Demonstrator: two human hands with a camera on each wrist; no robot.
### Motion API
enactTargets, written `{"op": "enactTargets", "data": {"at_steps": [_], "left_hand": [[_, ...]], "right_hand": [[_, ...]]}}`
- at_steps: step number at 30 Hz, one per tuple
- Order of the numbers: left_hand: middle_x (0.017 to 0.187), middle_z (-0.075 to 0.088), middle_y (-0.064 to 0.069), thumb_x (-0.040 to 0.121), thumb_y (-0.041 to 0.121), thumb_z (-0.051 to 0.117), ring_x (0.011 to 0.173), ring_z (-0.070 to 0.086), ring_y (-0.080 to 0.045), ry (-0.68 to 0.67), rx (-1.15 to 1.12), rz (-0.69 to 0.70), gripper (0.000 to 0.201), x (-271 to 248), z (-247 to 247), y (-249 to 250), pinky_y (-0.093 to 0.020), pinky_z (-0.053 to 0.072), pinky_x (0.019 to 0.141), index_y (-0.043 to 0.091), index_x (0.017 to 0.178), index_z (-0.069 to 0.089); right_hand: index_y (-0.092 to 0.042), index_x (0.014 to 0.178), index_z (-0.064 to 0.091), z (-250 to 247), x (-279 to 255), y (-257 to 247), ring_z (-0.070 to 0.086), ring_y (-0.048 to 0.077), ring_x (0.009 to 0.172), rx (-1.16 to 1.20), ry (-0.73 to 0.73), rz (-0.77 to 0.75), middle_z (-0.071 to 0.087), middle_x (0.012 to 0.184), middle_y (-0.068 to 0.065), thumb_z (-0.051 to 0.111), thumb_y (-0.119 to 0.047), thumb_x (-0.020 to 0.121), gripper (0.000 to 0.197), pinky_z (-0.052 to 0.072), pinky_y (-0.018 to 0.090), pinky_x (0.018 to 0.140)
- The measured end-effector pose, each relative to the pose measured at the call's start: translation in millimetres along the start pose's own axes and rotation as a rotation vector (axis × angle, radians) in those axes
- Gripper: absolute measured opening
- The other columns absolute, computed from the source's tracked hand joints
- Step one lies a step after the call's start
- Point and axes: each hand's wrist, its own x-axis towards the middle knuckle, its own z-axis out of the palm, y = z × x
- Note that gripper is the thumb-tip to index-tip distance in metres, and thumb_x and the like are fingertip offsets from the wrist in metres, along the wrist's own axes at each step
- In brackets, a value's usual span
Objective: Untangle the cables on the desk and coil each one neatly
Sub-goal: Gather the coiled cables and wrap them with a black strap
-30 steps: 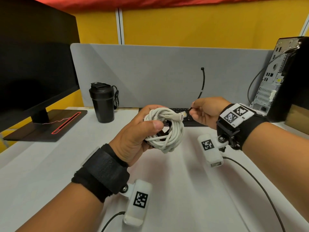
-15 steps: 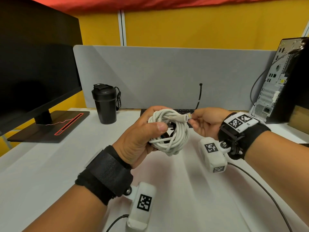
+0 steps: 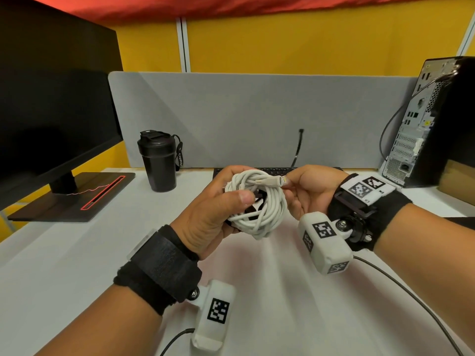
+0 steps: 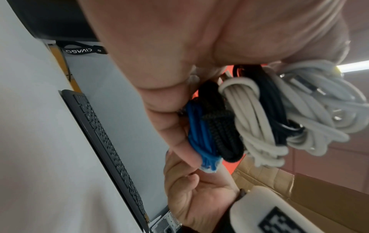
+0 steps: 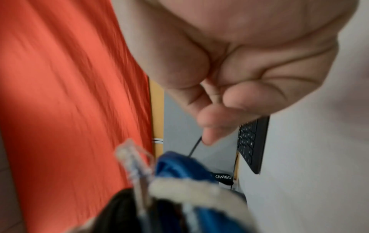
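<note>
Above the counter point(image 3: 77, 253), the left hand point(image 3: 213, 214) grips a bundle of coiled cables point(image 3: 257, 204), white outermost with black and blue behind, while the right hand point(image 3: 308, 191) pinches the white cable's plug point(image 3: 279, 181) beside its fingertips, suggesting the coiling is nearly done, the last end untucked.

Smooth white rubbery cable point(image 3: 259, 211), braided black cord point(image 4: 219, 126), matt white desk point(image 3: 64, 265).

White cable point(image 3: 259, 211), blue cable point(image 4: 199, 134) (black tumbler point(image 3: 158, 163)).
</note>
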Motion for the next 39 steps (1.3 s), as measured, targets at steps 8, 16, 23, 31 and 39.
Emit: {"op": "enactTargets", "data": {"at_steps": [8,16,23,31,39], "left_hand": [[0.107,0.07,-0.005,0.07,0.036,0.071,0.094,0.068,-0.024,-0.014,-0.001,-0.012,0.044,-0.1,0.1,0.6,-0.041,0.056,0.076,0.027,0.112,0.066],[0.114,0.069,-0.005,0.063,0.053,0.085,0.102,0.067,-0.027,-0.049,-0.007,0.005,0.067,0.1,1.3,3.6,-0.045,0.055,0.086,0.024,0.119,0.062],[0.113,0.07,-0.008,0.066,0.047,0.083,0.102,0.068,-0.03,-0.052,0.013,-0.014,0.057,-0.1,0.5,-0.1,-0.051,0.054,0.087,0.025,0.115,0.063],[0.109,0.071,-0.007,0.068,0.034,0.076,0.094,0.068,-0.027,-0.048,0.039,-0.085,0.055,-0.4,-0.4,-1.7,-0.039,0.056,0.076,0.02,0.119,0.06],[0.106,0.068,-0.006,0.067,0.03,0.076,0.089,0.065,-0.025,-0.033,0.029,-0.108,0.052,0.0,-3.1,-3.6,-0.035,0.054,0.07,0.023,0.117,0.063]], "right_hand": [[-0.008,0.074,0.068,-0.1,3.6,8.0,0.051,0.007,0.039,-0.008,-0.086,0.001,0.064,0.057,0.001,0.065,-0.008,0.076,0.004,0.042,0.017,0.037],[-0.012,0.084,0.058,-1.4,3.7,4.4,0.044,0.006,0.038,-0.024,-0.012,-0.028,0.058,0.055,0.0,0.056,-0.01,0.091,0.007,0.039,0.016,0.036],[-0.006,0.081,0.061,11.1,-11.2,0.1,0.044,0.009,0.044,-0.092,-0.144,-0.037,0.056,0.053,0.002,0.067,-0.006,0.064,0.019,0.039,0.016,0.04],[-0.013,0.124,0.059,11.9,-19.4,5.8,0.042,0.025,0.104,-0.218,-0.107,-0.19,0.052,0.115,0.01,0.068,-0.025,0.077,0.049,0.029,0.037,0.093],[-0.008,0.094,0.067,19.1,-20.8,-15.3,0.056,0.012,0.053,-0.081,0.181,-0.629,0.062,0.078,0.007,0.055,-0.015,0.098,0.014,0.052,0.02,0.048]]}}
